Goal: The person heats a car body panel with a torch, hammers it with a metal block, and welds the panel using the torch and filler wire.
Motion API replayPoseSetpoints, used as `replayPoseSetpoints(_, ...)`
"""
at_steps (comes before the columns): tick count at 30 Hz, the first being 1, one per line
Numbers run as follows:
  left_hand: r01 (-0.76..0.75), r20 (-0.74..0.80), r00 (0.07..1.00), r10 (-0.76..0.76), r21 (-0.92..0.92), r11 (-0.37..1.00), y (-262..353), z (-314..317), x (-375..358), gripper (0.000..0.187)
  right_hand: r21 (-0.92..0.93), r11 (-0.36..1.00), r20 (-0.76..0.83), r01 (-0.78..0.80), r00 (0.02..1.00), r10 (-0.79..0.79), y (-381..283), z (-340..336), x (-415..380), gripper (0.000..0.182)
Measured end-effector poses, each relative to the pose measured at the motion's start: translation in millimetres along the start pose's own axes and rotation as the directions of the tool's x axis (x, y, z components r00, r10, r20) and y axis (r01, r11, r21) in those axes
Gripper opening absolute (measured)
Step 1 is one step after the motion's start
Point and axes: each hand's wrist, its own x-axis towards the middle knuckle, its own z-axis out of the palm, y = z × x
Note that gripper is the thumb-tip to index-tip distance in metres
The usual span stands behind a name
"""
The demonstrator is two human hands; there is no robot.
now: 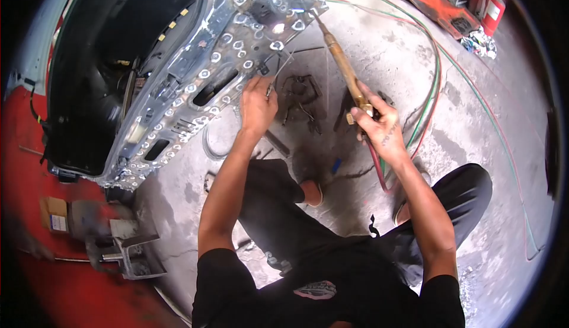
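My right hand (384,125) is closed around the handle of a brass-coloured gas torch (341,61). The torch points up and away, its thin tip by the edge of a bare metal car body panel (228,55). A small bluish-white flame shows at that tip. Many round, whitish weld spots cover the panel, and one bright patch glows near its upper end. My left hand (259,104) is pinched on a thin metal rod (283,67) close to the panel's lower edge. The rod slants up and right from the fingers.
Red and green hoses (437,61) loop across the concrete floor (468,150) on the right. A fire extinguisher (493,12) stands at the upper right. Dark metal pieces (301,99) lie between my hands. At lower left are a small cardboard box (54,214) and a metal bracket (137,255).
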Motion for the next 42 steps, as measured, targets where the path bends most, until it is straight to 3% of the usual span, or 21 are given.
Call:
replayPoseSetpoints(5,-0.128,-0.113,0.984,0.138,0.091,0.988,-7,0,16,0.032,-0.076,0.997,0.004,-0.024,1.000,0.025,-9,11,21,0.066)
replayPoseSetpoints(8,-0.112,-0.172,0.976,0.132,0.119,0.987,-19,8,2,0.029,-0.012,1.000,0.012,-0.017,1.000,0.017,4,17,23,0.065)
replayPoseSetpoints(11,0.020,-0.177,0.984,-0.014,0.032,0.999,-11,7,6,0.021,0.014,1.000,0.019,0.009,1.000,-0.009,10,22,33,0.066)
replayPoseSetpoints(15,0.012,-0.181,0.984,-0.004,0.043,0.999,-3,9,7,0.021,0.029,1.000,0.030,-0.013,0.999,0.012,11,24,41,0.065)
replayPoseSetpoints(19,0.132,-0.126,0.982,-0.143,-0.095,0.987,1,14,5,0.020,0.060,0.998,0.039,-0.021,0.999,0.018,11,24,45,0.065)
replayPoseSetpoints(21,0.259,-0.079,0.955,-0.285,-0.237,0.936,0,22,2,0.019,0.052,0.998,0.036,-0.020,0.999,0.018,11,24,45,0.065)
replayPoseSetpoints(24,0.310,0.056,0.944,-0.326,-0.495,0.812,-8,33,2,0.021,0.067,0.998,0.034,-0.015,0.999,0.013,15,25,45,0.065)
replayPoseSetpoints(27,0.412,0.251,0.902,-0.351,-0.742,0.529,11,45,4,0.026,0.075,0.997,0.025,0.002,1.000,-0.004,14,26,42,0.064)
replayPoseSetpoints(31,0.396,0.326,0.915,-0.238,-0.836,0.380,26,68,12,0.026,0.076,0.997,0.012,0.019,1.000,-0.020,16,29,43,0.064)
replayPoseSetpoints(37,0.592,0.536,0.798,-0.275,-0.783,0.193,56,68,27,0.031,0.097,0.994,0.015,0.051,0.999,-0.053,22,33,42,0.062)
replayPoseSetpoints(42,0.576,0.544,0.817,-0.193,-0.784,0.232,65,66,30,0.028,0.141,0.989,-0.018,0.051,0.999,-0.049,33,42,40,0.061)
